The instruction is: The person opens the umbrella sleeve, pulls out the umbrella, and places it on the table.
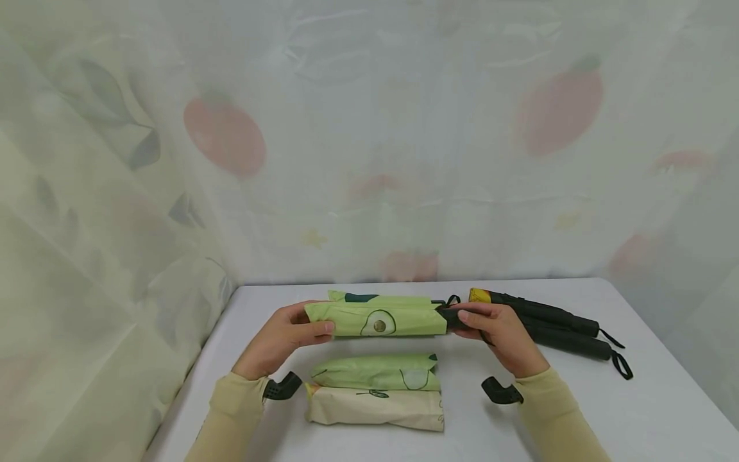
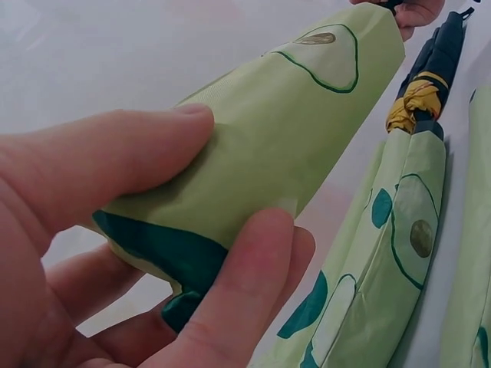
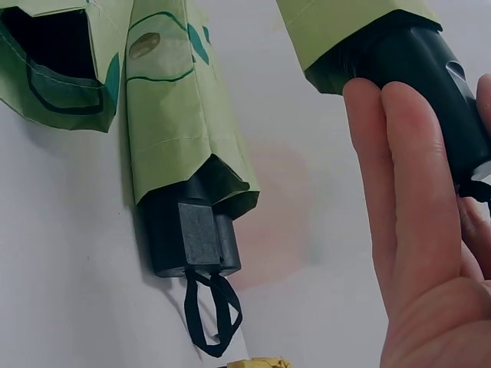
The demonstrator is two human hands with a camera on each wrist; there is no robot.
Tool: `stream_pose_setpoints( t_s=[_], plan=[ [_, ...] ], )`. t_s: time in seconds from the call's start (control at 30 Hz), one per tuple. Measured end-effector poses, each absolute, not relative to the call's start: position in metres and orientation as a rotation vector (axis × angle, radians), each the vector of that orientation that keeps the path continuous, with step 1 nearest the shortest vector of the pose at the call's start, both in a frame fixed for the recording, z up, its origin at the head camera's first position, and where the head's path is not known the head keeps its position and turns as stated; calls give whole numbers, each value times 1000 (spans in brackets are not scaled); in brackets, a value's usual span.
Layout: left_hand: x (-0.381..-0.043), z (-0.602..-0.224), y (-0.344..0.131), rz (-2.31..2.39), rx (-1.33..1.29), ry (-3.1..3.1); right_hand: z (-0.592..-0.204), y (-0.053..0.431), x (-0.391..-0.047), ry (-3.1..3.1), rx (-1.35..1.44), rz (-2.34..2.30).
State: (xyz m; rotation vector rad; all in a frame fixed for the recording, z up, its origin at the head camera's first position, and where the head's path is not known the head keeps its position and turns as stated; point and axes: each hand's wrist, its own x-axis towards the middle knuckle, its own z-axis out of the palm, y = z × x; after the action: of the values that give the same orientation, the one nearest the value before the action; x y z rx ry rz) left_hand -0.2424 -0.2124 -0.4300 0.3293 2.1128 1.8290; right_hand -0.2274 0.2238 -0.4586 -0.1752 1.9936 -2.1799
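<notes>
A folded umbrella in a light green avocado-print sleeve (image 1: 346, 319) is held level above the table between both hands. The left hand (image 1: 277, 337) grips the sleeve's closed end, thumb in front and fingers behind. At the other end the right hand (image 1: 502, 330) holds the black handle (image 3: 418, 92), which sticks out of the sleeve's mouth. Just behind lies a second umbrella in a matching green sleeve (image 3: 173, 123), its black handle and wrist loop (image 3: 215, 314) showing. Nearer the person lie a flat green sleeve (image 1: 369, 373), its mouth gaping dark in the right wrist view, and a beige sleeve (image 1: 375, 409).
Two bare black folded umbrellas lie at the right of the white table (image 1: 646, 385): a rear one (image 1: 548, 312) with a yellow end and a front one (image 1: 571, 340), both with wrist loops. Printed white curtains (image 1: 369, 128) surround the table at the back and sides.
</notes>
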Motion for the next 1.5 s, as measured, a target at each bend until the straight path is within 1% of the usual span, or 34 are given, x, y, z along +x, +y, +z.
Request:
stream_pose_setpoints(
  t_s=[0.33,0.8,1.5],
  plan=[
    [-244,-431,-216,1843,306,2101,-456,230,-227,1984,-195,-2208],
    [-244,-434,-220,1852,253,2109,-459,242,-227,1976,-156,-2234],
    [-246,-434,-225,1888,218,2126,-456,266,-228,1937,-194,-2286]
  ],
)
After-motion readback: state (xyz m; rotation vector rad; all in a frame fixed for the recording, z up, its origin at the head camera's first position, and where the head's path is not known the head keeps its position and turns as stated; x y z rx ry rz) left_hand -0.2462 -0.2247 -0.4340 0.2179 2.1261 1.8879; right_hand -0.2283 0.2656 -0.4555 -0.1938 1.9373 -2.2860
